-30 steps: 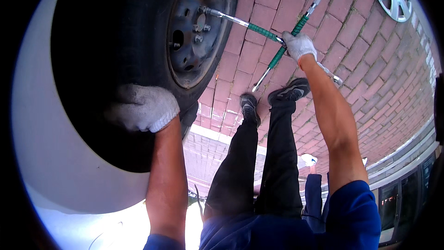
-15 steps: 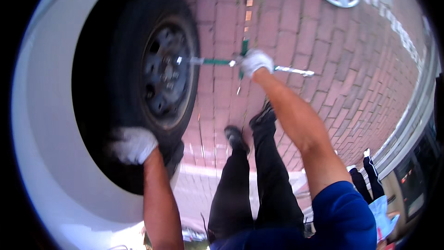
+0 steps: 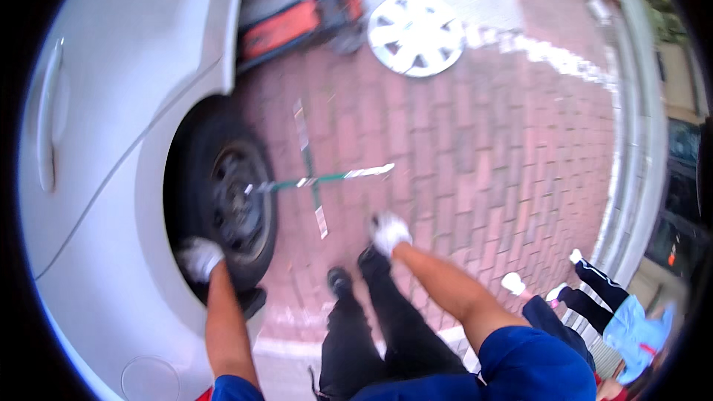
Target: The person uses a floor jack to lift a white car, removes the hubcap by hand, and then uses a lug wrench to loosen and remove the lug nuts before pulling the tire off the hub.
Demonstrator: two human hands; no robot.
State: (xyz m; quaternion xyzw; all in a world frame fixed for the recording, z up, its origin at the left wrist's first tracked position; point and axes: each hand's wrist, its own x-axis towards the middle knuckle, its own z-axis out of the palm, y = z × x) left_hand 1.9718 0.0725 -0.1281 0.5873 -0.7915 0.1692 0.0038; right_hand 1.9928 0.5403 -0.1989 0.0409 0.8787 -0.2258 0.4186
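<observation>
A black rubber tyre on a dark steel wheel point(image 3: 230, 212) sits in the white car's point(image 3: 111, 141) arch, red brick paving point(image 3: 483, 163) open beside it. A cross-shaped metal wrench with green grips point(image 3: 316, 180) juts from the hub, untouched. The gloved left hand point(image 3: 199, 258) curls over the tyre's lower edge. The gloved right hand point(image 3: 389, 232) hangs just below the wrench, holding nothing; its spread is blurred.

red brick paving point(image 3: 475, 148) | on it: silver hubcap point(image 3: 416, 33); orange floor jack point(image 3: 293, 26); car tyre point(image 3: 223, 200)

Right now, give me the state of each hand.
Left hand: gloved, resting on the tyre; grip cannot be told.
Right hand: gloved, holding nothing, off the wrench.
</observation>
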